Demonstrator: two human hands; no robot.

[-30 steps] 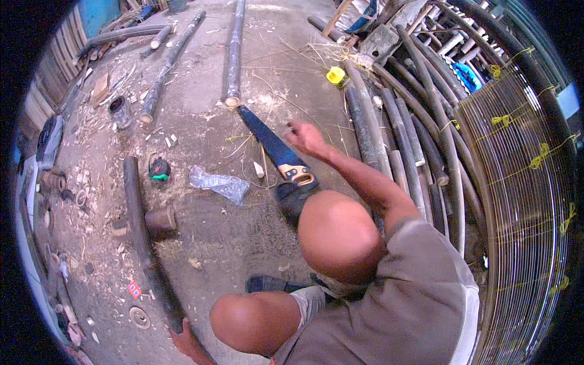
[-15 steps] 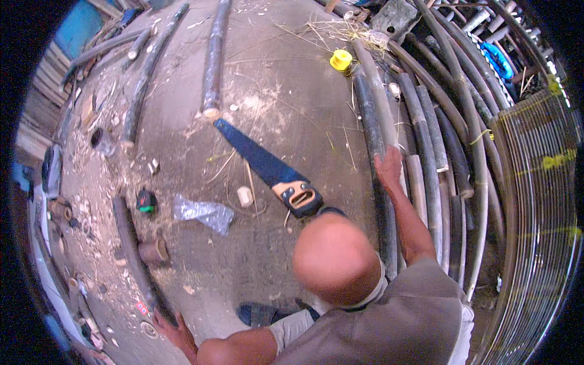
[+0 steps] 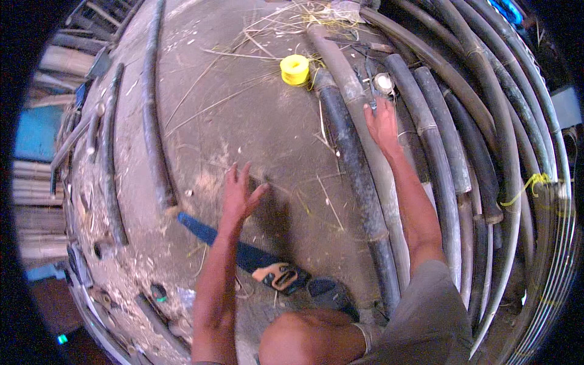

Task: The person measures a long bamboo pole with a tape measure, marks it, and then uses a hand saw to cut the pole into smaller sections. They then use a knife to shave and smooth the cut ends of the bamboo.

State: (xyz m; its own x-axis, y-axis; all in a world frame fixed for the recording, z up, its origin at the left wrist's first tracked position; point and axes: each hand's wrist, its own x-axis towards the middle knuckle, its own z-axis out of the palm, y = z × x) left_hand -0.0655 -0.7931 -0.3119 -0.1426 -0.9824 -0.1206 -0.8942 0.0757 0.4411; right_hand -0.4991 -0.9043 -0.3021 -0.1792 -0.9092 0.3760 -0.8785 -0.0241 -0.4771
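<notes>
My left hand (image 3: 242, 194) is open and hovers over the floor, fingers spread and holding nothing. Close to it lies a handsaw (image 3: 249, 255) with a dark blue blade and a tan and black handle. My right hand (image 3: 383, 125) reaches over the bamboo poles (image 3: 374, 155) on the right, fingers stretched out. At its fingertips is a small dark object I cannot make out, beside a round whitish item (image 3: 383, 84); whether they touch is unclear. A bright yellow spool of twine (image 3: 295, 70) stands on the floor left of that hand.
More poles (image 3: 432, 140) lie side by side on the right, some tied with yellow twine. A long pole (image 3: 154, 103) stretches away on the left, its near end by the saw tip. Thin strips (image 3: 255, 39) litter the far floor. My knee (image 3: 310, 337) and dark footwear (image 3: 331, 293) are below.
My left hand has left the dark pole at lower left and risen over the middle floor. My right hand has slid forward along the poles. The view has shifted, bringing the spool nearer.
</notes>
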